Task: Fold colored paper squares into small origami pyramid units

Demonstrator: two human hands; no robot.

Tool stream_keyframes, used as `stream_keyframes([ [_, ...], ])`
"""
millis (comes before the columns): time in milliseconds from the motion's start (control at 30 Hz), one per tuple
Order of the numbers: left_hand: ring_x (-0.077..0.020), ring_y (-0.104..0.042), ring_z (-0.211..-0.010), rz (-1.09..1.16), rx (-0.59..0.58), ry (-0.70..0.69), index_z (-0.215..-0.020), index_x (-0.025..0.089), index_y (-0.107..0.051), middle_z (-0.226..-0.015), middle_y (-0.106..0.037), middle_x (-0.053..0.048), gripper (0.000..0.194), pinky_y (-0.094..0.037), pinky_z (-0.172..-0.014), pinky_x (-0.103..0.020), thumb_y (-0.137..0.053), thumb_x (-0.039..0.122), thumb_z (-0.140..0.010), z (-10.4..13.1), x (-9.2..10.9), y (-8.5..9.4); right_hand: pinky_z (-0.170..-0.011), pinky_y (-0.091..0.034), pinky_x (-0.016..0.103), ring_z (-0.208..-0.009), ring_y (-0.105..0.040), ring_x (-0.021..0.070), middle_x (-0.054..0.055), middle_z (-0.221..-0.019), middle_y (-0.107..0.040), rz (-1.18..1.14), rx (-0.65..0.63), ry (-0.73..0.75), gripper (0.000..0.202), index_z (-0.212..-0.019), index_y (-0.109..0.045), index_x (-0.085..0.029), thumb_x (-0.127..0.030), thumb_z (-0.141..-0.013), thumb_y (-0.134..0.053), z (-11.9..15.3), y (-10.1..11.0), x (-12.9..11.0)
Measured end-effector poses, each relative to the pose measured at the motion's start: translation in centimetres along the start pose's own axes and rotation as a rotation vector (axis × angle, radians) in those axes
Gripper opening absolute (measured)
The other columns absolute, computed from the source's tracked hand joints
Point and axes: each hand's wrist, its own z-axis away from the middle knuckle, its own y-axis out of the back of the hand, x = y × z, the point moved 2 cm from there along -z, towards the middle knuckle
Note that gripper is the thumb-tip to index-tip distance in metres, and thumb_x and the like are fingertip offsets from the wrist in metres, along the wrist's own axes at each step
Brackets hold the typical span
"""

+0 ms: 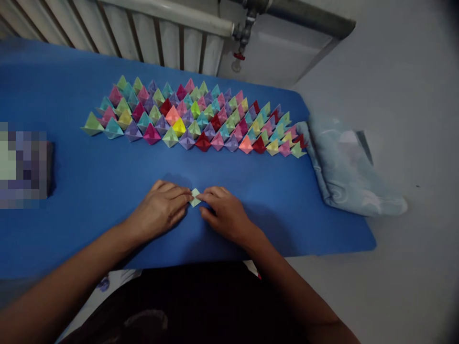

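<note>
A small pale green folded paper [195, 197] lies on the blue table in front of me, a diamond shape between my two hands. My left hand [165, 203] holds its left side down, fingers together and fingertips on the paper. From the other side, my right hand [225, 210] reaches in with its index fingertip at the paper's right corner. The right thumb is apart from that finger, lower down. Beyond my hands stand several rows of folded paper boats [186, 119] in pink, green, purple, red, yellow and blue, set closely together.
The blue table [107, 215] has its right edge beside a wall. A folded light blue blanket [344, 167] lies over that end. A blurred-out object [25, 167] sits at the left. Behind the table are a white radiator [136, 33] and a pipe with a red valve [239, 56].
</note>
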Motion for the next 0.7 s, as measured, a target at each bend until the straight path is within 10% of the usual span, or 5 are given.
stream_keyframes([
  [700, -0.0192, -0.065, -0.089, 0.057, 0.034, -0.143, -0.102, 0.018, -0.07, -0.102, -0.075, -0.006, 0.019, -0.045, -0.081, -0.034, -0.054, 0.027, -0.1, -0.6, -2.4, -0.6, -0.083, -0.049, 0.032, -0.095, -0.063, 0.0192, 0.009, -0.103, -0.071, 0.17, 0.133, 0.129, 0.027, -0.106, -0.07, -0.019, -0.032, -0.103, -0.046, 0.1, -1.4, 1.4],
])
